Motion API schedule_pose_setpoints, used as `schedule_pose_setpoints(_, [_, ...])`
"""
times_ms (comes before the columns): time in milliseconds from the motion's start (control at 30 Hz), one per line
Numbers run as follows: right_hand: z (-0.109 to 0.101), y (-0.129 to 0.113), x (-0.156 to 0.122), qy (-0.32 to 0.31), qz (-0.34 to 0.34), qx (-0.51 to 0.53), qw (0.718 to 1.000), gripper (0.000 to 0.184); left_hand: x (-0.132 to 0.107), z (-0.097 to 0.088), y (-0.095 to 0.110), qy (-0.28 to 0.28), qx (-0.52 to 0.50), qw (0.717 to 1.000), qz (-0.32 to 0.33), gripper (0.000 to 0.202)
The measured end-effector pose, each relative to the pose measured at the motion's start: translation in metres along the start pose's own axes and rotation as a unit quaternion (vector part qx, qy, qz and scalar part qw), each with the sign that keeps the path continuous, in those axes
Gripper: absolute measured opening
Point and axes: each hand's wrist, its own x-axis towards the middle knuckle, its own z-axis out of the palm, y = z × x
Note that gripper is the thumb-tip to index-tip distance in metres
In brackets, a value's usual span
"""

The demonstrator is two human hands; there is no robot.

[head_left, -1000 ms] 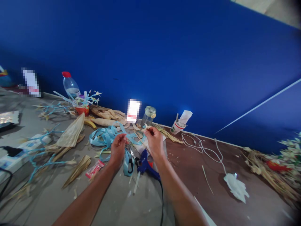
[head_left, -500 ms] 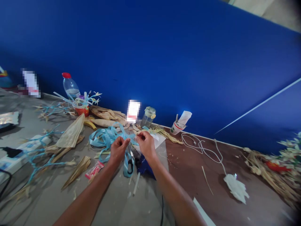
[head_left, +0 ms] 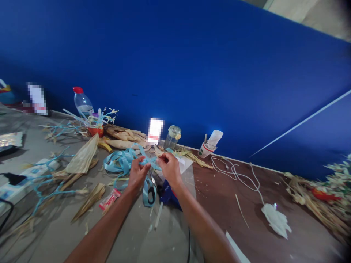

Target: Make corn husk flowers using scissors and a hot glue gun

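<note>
My left hand (head_left: 138, 174) and my right hand (head_left: 170, 168) are close together above the table, both pinched on a small pale piece with a thin stem between them; what it is I cannot make out. Light blue ribbon (head_left: 122, 161) lies in loops just behind and under the hands. Below my hands lie scissors (head_left: 150, 190) and a blue glue gun (head_left: 168, 195), partly hidden by my right wrist.
Dried corn husks (head_left: 82, 155) and blue-wrapped twigs (head_left: 46, 193) cover the left of the table. A plastic bottle (head_left: 81, 103), an orange cup (head_left: 95, 127), a glass jar (head_left: 173, 136) and a paper cup (head_left: 205, 148) stand along the blue wall. A white cable (head_left: 236, 171) runs right.
My right hand has moved left and slightly down, closing on my left hand. The two hands now meet over the ribbon, covering more of the glue gun.
</note>
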Motion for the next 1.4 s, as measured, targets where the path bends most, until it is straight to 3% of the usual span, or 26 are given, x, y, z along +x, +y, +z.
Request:
schedule_pose_setpoints(100, [-0.001, -0.001, 0.000, 0.000, -0.005, 0.002, 1.000, 0.010, -0.005, 0.002, 0.005, 0.000, -0.034, 0.999, 0.010, 0.064])
schedule_pose_setpoints(233, [0.000, -0.002, 0.000, -0.002, -0.005, 0.012, 1.000, 0.010, -0.011, 0.008, 0.006, -0.067, -0.067, 0.995, 0.038, 0.033])
schedule_pose_setpoints(367, [0.003, -0.002, 0.000, -0.007, 0.003, 0.034, 0.999, 0.010, -0.010, 0.010, 0.000, -0.064, -0.082, 0.994, 0.037, 0.017])
schedule_pose_setpoints(567, [0.008, 0.001, 0.002, -0.010, 0.012, 0.051, 0.999, 0.010, -0.005, 0.009, -0.001, -0.050, -0.087, 0.995, 0.028, 0.018])
schedule_pose_setpoints(1067, [0.012, 0.001, 0.006, -0.025, 0.022, 0.062, 0.998, 0.011, -0.001, 0.003, -0.003, 0.052, -0.092, 0.994, 0.040, 0.015])
schedule_pose_setpoints(1267, [0.015, -0.002, 0.007, -0.039, 0.028, 0.080, 0.996, 0.012, -0.002, 0.005, 0.005, 0.027, -0.120, 0.992, 0.038, 0.023])
schedule_pose_setpoints(1400, [0.017, -0.005, 0.008, -0.052, 0.036, 0.081, 0.995, 0.013, -0.004, 0.004, 0.009, 0.008, -0.084, 0.995, 0.060, 0.027])
